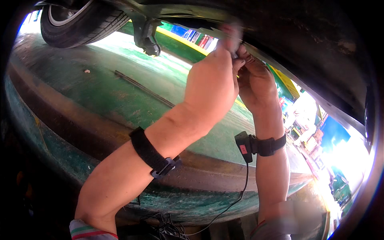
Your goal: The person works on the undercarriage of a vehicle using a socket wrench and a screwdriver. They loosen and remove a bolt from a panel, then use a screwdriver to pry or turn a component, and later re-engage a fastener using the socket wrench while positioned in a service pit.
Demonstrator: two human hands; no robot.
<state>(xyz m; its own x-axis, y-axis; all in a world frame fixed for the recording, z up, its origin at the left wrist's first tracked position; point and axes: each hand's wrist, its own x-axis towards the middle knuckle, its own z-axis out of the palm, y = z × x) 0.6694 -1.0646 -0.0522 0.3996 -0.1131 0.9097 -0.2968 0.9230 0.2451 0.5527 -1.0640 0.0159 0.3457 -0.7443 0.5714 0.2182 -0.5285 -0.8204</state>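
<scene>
Both my hands are raised close together under the dark underside of a vehicle [308,44]. My left hand [214,76] shows its back, with a thumb bent in and a fingertip smeared by motion at the top. Right beside it, my right hand [258,80] has its fingers curled inward, smudged dark. The fingers of both hands meet at one spot near the vehicle's lower edge. Whatever they pinch there is too small and too hidden to name. A black strap [148,154] circles my left forearm; a strap with a small black box [243,147] is on my right wrist.
A tyre [86,24] stands at the upper left, with a dark bracket [148,36] hanging beside it. Thin rods [144,89] lie on the worn green platform [80,96]. A black cable [240,196] runs from the wrist box down to a tangled bundle [170,228].
</scene>
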